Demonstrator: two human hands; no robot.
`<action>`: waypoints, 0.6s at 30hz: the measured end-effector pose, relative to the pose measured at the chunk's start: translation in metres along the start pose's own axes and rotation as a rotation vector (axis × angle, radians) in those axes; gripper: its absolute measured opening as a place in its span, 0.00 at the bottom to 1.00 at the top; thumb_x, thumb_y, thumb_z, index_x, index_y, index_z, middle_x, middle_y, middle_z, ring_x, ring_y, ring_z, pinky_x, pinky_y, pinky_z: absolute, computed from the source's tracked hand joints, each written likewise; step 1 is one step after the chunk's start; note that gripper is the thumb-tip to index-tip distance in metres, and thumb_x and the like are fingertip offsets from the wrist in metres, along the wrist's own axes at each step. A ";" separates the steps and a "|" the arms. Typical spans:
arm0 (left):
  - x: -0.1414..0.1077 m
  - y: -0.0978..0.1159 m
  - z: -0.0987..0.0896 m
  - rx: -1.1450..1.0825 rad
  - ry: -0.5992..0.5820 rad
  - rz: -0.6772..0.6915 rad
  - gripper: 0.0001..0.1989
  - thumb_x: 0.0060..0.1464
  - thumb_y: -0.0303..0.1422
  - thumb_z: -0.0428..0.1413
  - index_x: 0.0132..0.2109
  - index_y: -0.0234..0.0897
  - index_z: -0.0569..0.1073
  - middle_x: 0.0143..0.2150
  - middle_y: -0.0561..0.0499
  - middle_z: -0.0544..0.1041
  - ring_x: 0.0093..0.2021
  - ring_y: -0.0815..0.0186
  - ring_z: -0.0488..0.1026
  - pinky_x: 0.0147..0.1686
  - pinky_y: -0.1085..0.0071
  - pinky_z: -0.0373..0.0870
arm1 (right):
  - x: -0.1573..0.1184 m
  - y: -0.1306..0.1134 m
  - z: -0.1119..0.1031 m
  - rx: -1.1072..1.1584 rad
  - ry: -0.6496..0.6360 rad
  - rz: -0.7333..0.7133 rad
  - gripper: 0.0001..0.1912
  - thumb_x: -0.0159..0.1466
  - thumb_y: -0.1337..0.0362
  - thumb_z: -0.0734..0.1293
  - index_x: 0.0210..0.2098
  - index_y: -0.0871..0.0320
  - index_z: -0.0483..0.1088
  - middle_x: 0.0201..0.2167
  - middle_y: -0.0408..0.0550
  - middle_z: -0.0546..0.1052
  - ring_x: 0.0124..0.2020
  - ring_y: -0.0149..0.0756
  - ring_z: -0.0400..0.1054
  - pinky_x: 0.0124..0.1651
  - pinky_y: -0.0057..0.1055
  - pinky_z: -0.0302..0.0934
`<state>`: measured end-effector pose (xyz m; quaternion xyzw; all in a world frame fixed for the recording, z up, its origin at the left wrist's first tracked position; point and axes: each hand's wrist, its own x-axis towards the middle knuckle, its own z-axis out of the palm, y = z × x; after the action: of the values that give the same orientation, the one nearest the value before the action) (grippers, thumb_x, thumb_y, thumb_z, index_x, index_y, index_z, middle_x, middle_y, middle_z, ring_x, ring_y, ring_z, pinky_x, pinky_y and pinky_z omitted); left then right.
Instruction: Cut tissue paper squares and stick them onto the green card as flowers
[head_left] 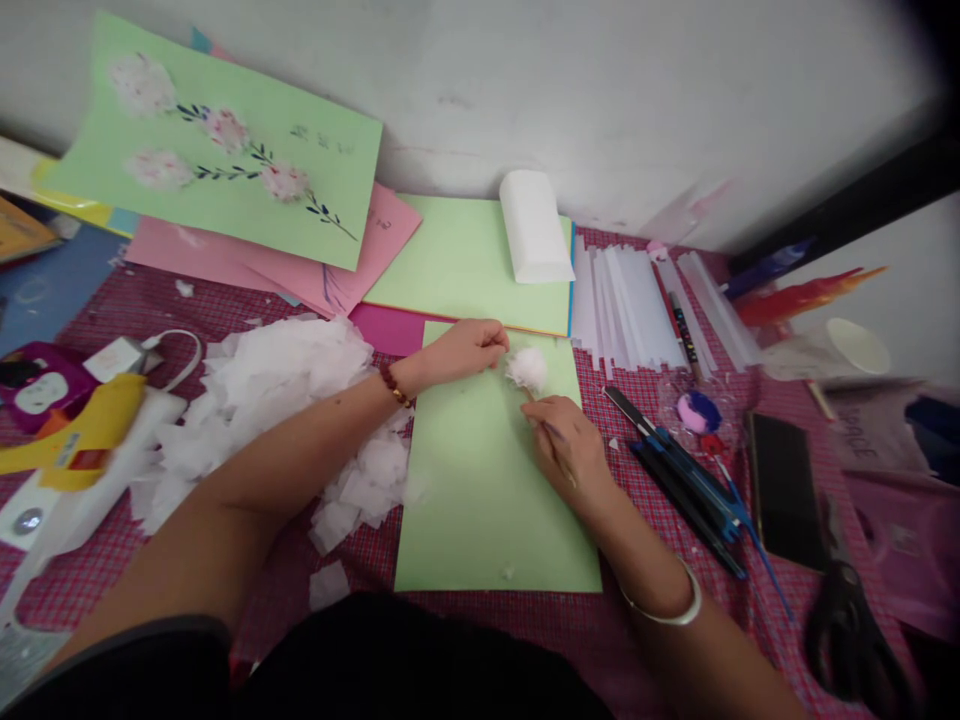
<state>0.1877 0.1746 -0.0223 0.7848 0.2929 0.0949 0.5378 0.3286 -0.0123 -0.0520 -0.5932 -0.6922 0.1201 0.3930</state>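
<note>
A white ruffled tissue-paper flower (527, 369) sits near the top of the light green sheet (480, 500) in front of me. My right hand (566, 450) grips a thin wooden stick (527, 396), whose upper end meets the lower edge of the flower. Just left of the flower, my left hand (480, 350) is closed, thumb and fingers pinched together. Whatever is between those fingers is hidden or too small to name. A loose heap of white tissue squares (277, 375) lies to the left, partly behind my left forearm.
A finished green flower picture (247, 150) leans at the back left over pink sheets (397, 225). A yellow glue gun (97, 430) lies far left. White strips (622, 300), a blue-black tool (690, 480), a phone (786, 490), scissors (847, 630) and a paper cup (832, 348) are on the right.
</note>
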 end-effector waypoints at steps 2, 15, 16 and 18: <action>-0.001 0.000 0.000 -0.037 -0.004 -0.017 0.04 0.52 0.26 0.52 0.35 0.34 0.71 0.26 0.54 0.71 0.24 0.74 0.63 0.23 0.76 0.56 | 0.000 -0.003 -0.001 0.071 0.054 0.054 0.10 0.66 0.69 0.62 0.42 0.51 0.72 0.35 0.49 0.76 0.38 0.42 0.71 0.41 0.41 0.66; -0.022 0.054 -0.075 -0.454 0.397 0.103 0.21 0.68 0.44 0.38 0.43 0.36 0.70 0.36 0.50 0.71 0.36 0.69 0.73 0.29 0.75 0.61 | 0.008 -0.009 -0.007 0.892 0.215 0.561 0.06 0.65 0.64 0.64 0.36 0.52 0.73 0.19 0.40 0.71 0.21 0.33 0.64 0.26 0.32 0.57; -0.023 0.062 -0.078 -0.392 0.425 0.098 0.24 0.68 0.45 0.35 0.44 0.35 0.70 0.37 0.49 0.71 0.38 0.68 0.73 0.30 0.74 0.60 | 0.006 -0.008 -0.006 0.871 0.178 0.558 0.05 0.65 0.63 0.64 0.36 0.52 0.74 0.20 0.40 0.72 0.22 0.33 0.64 0.27 0.32 0.57; -0.027 0.075 -0.078 -0.261 0.368 0.077 0.24 0.67 0.45 0.36 0.42 0.35 0.71 0.34 0.50 0.70 0.36 0.67 0.73 0.30 0.72 0.59 | 0.003 -0.005 -0.005 0.835 0.119 0.553 0.05 0.66 0.62 0.65 0.37 0.52 0.74 0.20 0.41 0.72 0.23 0.34 0.65 0.28 0.33 0.58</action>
<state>0.1559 0.2023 0.0811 0.6888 0.3411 0.2938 0.5682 0.3288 -0.0123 -0.0444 -0.5523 -0.3783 0.4525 0.5891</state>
